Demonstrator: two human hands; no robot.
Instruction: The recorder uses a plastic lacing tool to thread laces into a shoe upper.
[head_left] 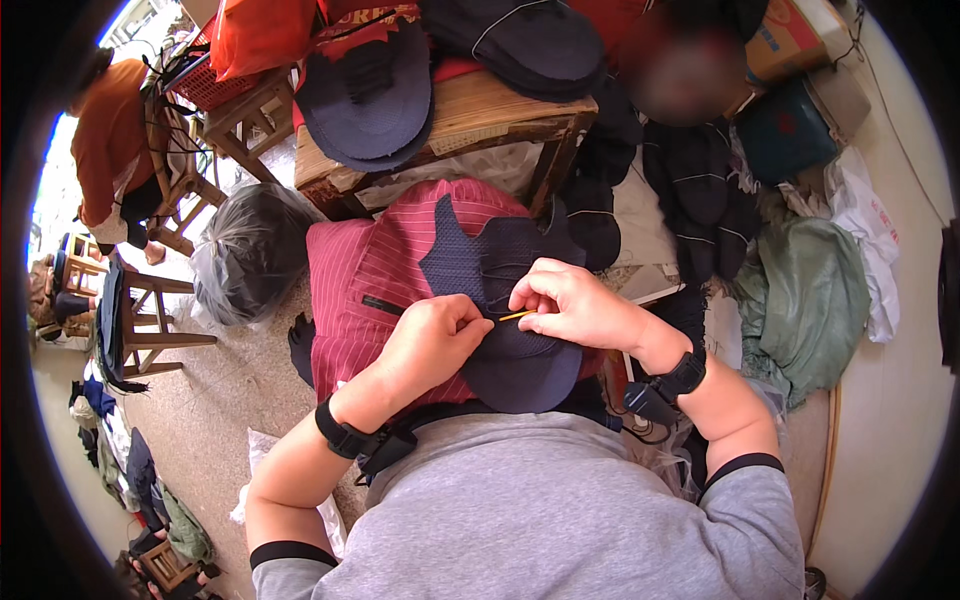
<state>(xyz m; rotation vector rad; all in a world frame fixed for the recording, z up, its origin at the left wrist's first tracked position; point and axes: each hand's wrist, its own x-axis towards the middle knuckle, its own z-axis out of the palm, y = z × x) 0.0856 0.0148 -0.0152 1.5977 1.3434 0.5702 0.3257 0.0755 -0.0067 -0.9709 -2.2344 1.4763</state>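
Across my lap, on striped red cloth (pixel 350 255), lies a dark navy fabric piece (pixel 470 250) with a woven texture and pointed upper corners. It looks like a shoe upper, though its exact kind is unclear. Below it a smooth rounded navy piece (pixel 525 380), shaped like a sole, extends toward my waist. My right hand (pixel 570 305) pinches a thin yellow stick-like tool (pixel 517 315) over the fabric. Close by, my left hand (pixel 440 335) is closed at the fabric near the tool's left end. What its fingertips grip is hidden.
Ahead stands a wooden stool (pixel 480 110) bearing stacked navy sole-shaped pieces (pixel 370 95). More tied navy bundles (pixel 700 185) lie to the right, beside a green sack (pixel 810 290). At left are a black plastic bag (pixel 250 250), a small wooden stool (pixel 150 310) and a seated person (pixel 110 150).
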